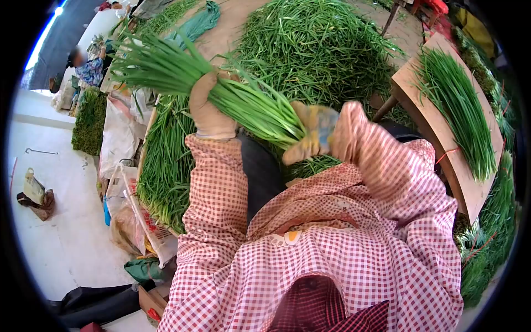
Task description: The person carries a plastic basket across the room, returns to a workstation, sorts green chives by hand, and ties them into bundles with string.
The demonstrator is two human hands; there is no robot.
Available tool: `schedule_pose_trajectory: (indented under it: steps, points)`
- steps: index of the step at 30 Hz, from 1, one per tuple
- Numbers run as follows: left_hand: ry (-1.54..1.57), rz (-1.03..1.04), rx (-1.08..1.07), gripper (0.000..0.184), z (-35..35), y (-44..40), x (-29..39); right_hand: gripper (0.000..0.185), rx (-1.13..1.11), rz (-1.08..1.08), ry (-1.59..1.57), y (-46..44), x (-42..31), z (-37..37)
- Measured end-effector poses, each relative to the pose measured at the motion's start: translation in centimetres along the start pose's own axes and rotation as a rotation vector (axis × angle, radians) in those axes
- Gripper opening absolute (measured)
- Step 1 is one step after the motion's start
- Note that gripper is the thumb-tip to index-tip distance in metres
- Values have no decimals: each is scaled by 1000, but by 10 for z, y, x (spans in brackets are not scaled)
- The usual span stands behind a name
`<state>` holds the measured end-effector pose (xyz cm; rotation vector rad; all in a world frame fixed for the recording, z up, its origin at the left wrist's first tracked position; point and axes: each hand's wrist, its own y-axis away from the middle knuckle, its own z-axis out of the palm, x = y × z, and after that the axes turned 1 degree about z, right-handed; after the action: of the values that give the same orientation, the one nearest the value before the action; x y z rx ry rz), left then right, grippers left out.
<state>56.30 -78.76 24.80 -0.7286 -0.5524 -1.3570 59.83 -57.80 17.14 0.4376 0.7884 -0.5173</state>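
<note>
The green bunch [251,105] is up in the air at the upper middle of the frame, between the two hands, and looks part-way through handling; the gloved left hand [213,110] is wrapped firmly round its middle, leaves fanning to the upper left; the gloved right hand [312,133] is at the pale stem ends, thumb and fingers to either side, but it is blurred, so I cannot tell whether it grips or only touches them; no tie shows round this bunch.

What looks further along is at the right; a neatly aligned bundle [456,110] lies on the curved brown board [409,91], with a red strand [448,155] near its lower part; more greens [489,243] lie at the lower right, crossed by red strands.

What seems left is plenty; a large tangled heap [315,52] fills the top middle, unsorted by its look; more long greens [166,160], loosely aligned, lie at the left of centre, beside the left sleeve [215,188].
</note>
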Motion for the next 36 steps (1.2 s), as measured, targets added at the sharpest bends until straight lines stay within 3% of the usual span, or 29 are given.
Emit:
schedule_pose_trajectory:
  steps: [2,4,6,8,9,10,12,14,15,16,17,18,19,22,23,25,26,27,29,31,32,33,34,35,36]
  points:
    - [-95,-25,106,21,21,4,-10,70,309,-264,365,4,39,10]
    - [-100,-79,109,21,24,3,-27,62,591,-354,906,14,24,48]
    - [-21,-194,49,23,19,-7,-44,46,666,-250,178,-3,32,32]
    - [-30,-160,85,24,47,-8,-47,44,685,-135,-538,-18,36,14]
    - [-42,-118,121,24,56,-9,-47,41,652,-153,-748,-19,40,5]
    - [-164,-193,-78,40,46,-17,-43,38,560,-191,-868,-18,46,-10]
    - [-249,-239,-44,47,32,-29,-53,35,327,-217,-934,-11,54,-43]
    - [-454,-456,146,59,11,-23,-60,25,195,-51,-420,26,52,-79]
    - [-567,-617,303,64,1,-14,-64,23,353,79,286,48,37,-82]
    - [-837,-728,254,67,-6,0,-72,23,352,78,281,53,40,-88]
    - [-1315,-856,-40,71,-26,17,-97,19,427,107,61,57,46,-94]
    - [-1542,-844,-566,63,-22,46,-94,15,498,147,-163,62,55,-96]
    - [-1596,-1024,-778,71,-38,77,-118,12,564,188,-379,66,61,-97]
    - [-1242,-1434,-837,86,-7,136,-135,15,660,208,-448,70,62,-95]
    - [-1244,-1348,-971,76,-7,140,-141,17,688,162,-454,74,61,-93]
    - [-802,-1391,-619,63,-8,149,-146,20,596,117,-491,83,57,-94]
    - [-743,-1401,-538,49,-11,150,-144,20,589,96,-493,84,52,-93]
    - [-751,-1393,-535,49,-5,145,-139,19,582,70,-497,86,46,-91]
    - [-1067,-1203,-912,40,4,137,-132,20,520,62,-526,92,30,-85]
    - [-1276,-894,-898,28,16,120,-114,22,518,8,-381,95,13,-70]
    - [-1346,-908,-799,27,29,104,-94,20,518,19,-350,98,3,-65]
    - [-1306,-874,-689,27,36,93,-70,18,553,40,-350,101,-12,-50]
    - [-1353,-676,-626,26,32,83,-52,18,531,-9,-257,103,-22,-44]
    - [-1368,-606,-533,24,28,72,-28,18,509,-59,-163,104,-28,-41]
    - [-1188,-428,-529,21,16,64,-6,19,477,-45,-177,103,-34,-44]
